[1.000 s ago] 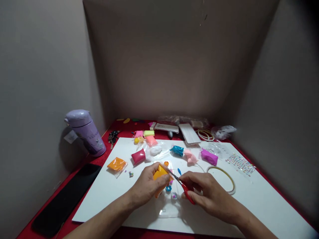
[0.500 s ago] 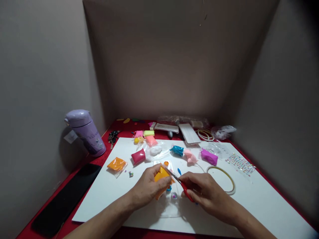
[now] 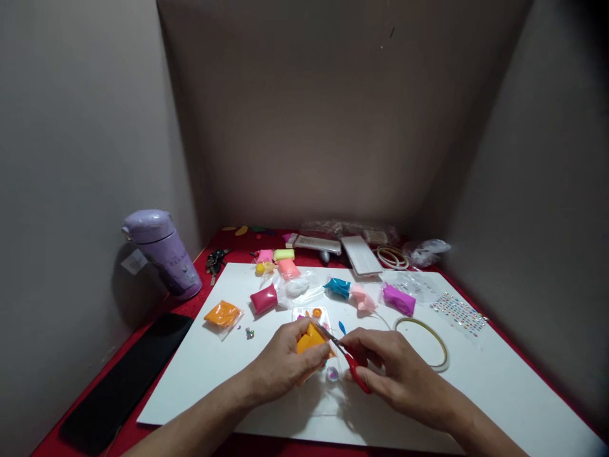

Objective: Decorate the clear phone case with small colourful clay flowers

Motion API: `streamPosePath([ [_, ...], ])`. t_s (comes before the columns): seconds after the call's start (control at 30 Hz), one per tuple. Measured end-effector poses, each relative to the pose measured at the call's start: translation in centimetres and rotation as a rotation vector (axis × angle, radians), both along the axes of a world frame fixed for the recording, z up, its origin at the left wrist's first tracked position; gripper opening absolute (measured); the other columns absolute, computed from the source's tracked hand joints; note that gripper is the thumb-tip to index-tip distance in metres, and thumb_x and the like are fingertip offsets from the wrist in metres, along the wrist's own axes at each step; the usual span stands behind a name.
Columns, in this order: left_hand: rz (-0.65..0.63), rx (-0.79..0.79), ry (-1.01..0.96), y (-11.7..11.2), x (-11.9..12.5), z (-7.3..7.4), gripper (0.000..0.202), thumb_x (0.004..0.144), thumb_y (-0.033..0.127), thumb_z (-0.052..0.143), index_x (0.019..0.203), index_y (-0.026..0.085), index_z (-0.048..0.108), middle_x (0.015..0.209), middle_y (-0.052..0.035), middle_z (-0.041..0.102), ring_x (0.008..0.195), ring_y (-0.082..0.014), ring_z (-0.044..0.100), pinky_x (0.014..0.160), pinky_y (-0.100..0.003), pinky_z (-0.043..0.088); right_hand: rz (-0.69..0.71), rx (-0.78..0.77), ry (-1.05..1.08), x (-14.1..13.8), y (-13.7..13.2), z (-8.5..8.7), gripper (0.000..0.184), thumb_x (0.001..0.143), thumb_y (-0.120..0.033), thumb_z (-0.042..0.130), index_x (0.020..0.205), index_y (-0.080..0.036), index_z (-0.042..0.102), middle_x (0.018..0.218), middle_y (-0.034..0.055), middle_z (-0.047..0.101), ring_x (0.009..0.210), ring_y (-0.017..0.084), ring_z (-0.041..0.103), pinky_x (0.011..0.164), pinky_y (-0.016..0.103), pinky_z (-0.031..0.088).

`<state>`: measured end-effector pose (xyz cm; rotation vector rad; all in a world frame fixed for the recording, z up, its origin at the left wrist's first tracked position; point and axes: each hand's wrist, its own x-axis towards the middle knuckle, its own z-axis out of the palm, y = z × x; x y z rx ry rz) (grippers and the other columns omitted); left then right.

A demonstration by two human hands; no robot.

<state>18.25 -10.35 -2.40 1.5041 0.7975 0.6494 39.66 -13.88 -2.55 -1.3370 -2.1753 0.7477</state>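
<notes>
Orange soft-clay packet (image 3: 309, 339) hangs over the near middle of the flat white board (image 3: 476, 381), pinched by the left hand (image 3: 280, 367) so 1 edge meets the small red-handled scissors (image 3: 348, 360), which the right hand (image 3: 397, 376) grips with curled fingers.

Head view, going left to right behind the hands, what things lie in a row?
Lilac lidded plastic bottle, orange clay packet, magenta clay packet, teal clay packet, pale pink clay packet, purple clay packet, sheet of stick-on gems.
</notes>
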Motion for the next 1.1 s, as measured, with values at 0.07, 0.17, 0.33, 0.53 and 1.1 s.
streamPosePath([
  [0.07, -0.004, 0.008, 0.011, 0.0, 0.0, 0.1, 0.016, 0.084, 0.030, 0.057, 0.087, 0.014, 0.059, 0.072, 0.0016, 0.052, 0.062, -0.0102, 0.044, 0.057, -0.022, 0.036, 0.005, 0.009, -0.002, 0.0, 0.0, 0.0, 0.009, 0.079, -0.014, 0.055, 0.085, -0.020, 0.058, 0.067, -0.0034, 0.059, 0.062, 0.012, 0.049, 0.060, 0.025, 0.037],
  [0.17, -0.011, 0.022, 0.039, -0.1, 0.0, 0.3, 0.015, 0.084, 0.029, 0.057, 0.086, 0.014, 0.059, 0.073, 0.0011, 0.053, 0.063, -0.0106, 0.044, 0.058, -0.022, 0.035, 0.019, 0.016, 0.010, 0.0, 0.0, 0.0, 0.010, 0.079, -0.016, 0.055, 0.088, -0.020, 0.059, 0.069, -0.0022, 0.061, 0.063, 0.012, 0.050, 0.060, 0.025, 0.037],
  [0.33, -0.020, 0.000, 0.025, -0.1, -0.1, 0.2, 0.017, 0.084, 0.030, 0.058, 0.084, 0.014, 0.058, 0.071, 0.0006, 0.053, 0.062, -0.0109, 0.044, 0.058, -0.023, 0.035, 0.022, -0.009, 0.045, 0.0, -0.1, -0.1, 0.009, 0.080, -0.018, 0.055, 0.088, -0.020, 0.060, 0.068, -0.0023, 0.060, 0.062, 0.012, 0.050, 0.059, 0.025, 0.038],
  [0.53, -0.027, -0.069, -0.050, 0.0, 0.0, -0.2, 0.020, 0.084, 0.032, 0.059, 0.087, 0.013, 0.059, 0.077, -0.0013, 0.058, 0.064, -0.0105, 0.047, 0.059, -0.022, 0.037, 0.042, -0.070, 0.097, 0.0, -0.1, -0.3, 0.007, 0.084, -0.018, 0.051, 0.087, -0.020, 0.057, 0.071, -0.0012, 0.059, 0.063, 0.012, 0.050, 0.058, 0.025, 0.039],
  [1.1, -0.059, 0.155, 0.345, 1.7, 1.1, 2.7, 0.017, 0.080, 0.032, 0.054, 0.081, 0.016, 0.057, 0.067, 0.0028, 0.053, 0.057, -0.0107, 0.046, 0.050, -0.021, 0.035, -0.027, -0.013, 0.177, 0.8, 0.6, -0.7, 0.010, 0.083, -0.016, 0.053, 0.090, -0.019, 0.059, 0.073, -0.0012, 0.059, 0.064, 0.012, 0.049, 0.058, 0.023, 0.038],
])
